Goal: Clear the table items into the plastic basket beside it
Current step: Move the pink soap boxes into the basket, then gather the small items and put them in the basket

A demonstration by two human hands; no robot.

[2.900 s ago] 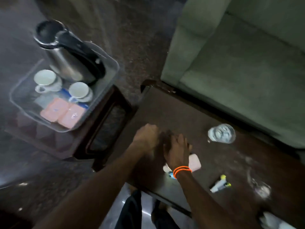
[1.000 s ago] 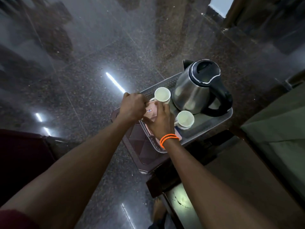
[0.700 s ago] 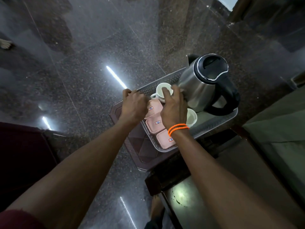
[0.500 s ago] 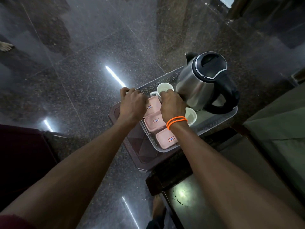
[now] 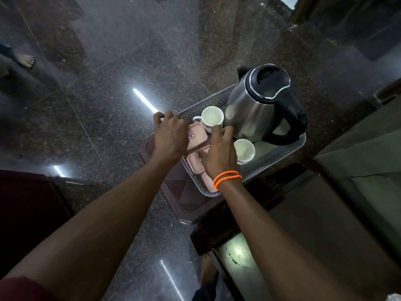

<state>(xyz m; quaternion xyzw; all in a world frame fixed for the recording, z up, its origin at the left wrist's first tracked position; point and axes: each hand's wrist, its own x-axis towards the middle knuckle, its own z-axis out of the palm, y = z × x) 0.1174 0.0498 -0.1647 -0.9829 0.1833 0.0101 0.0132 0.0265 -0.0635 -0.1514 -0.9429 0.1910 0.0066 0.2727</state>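
Observation:
A clear perforated plastic basket [image 5: 280, 155] stands on a small brown stool [image 5: 186, 198]. In it are a steel kettle [image 5: 256, 109] with a black lid, two white cups [image 5: 211, 116] [image 5: 245, 149], and pink boxes [image 5: 197, 135] laid in a row along its near-left side. My left hand [image 5: 171, 133] curls over the basket's far-left corner rim, partly covering one pink box. My right hand [image 5: 219, 153], with orange bands at the wrist, lies spread over the pink boxes, fingertips by the far cup's base and the kettle.
The dark wooden table [image 5: 303, 235] fills the lower right, its corner just below the stool. A green sofa [image 5: 368, 159] is at the right edge. Shiny dark granite floor surrounds the stool. Another person's bare foot [image 5: 26, 60] is at far left.
Since 2.9 s ago my hands went from the table to the basket, where a third pink box now lies. In the last half second my right hand spread flat over the boxes.

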